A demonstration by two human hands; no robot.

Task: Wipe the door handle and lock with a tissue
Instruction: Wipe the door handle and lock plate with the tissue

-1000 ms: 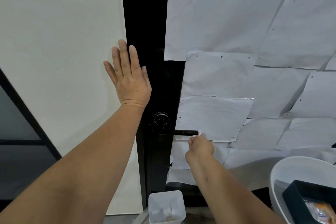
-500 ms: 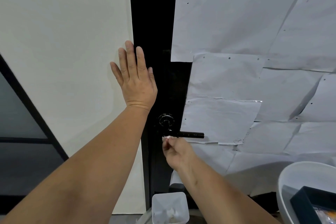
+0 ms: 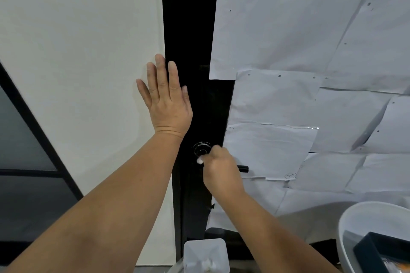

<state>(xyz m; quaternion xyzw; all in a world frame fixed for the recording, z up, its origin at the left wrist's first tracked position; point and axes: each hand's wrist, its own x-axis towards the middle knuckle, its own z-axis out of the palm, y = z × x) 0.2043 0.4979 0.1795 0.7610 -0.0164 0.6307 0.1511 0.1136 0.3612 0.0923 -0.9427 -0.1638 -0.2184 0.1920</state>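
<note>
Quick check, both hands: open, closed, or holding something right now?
Left hand: open, flat against the wall and door frame.
Right hand: closed on a white tissue, at the round lock.

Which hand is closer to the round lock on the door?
The right hand. It holds a tissue just below the round lock, beside it. The left hand presses flat on the door frame higher up, above the lock.

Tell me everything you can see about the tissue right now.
The small white crumpled tissue shows only as a wad poking out left of the right hand, which pinches it. It sits against the black door just below the round black lock, beside the black lever handle. The rest is hidden.
</note>
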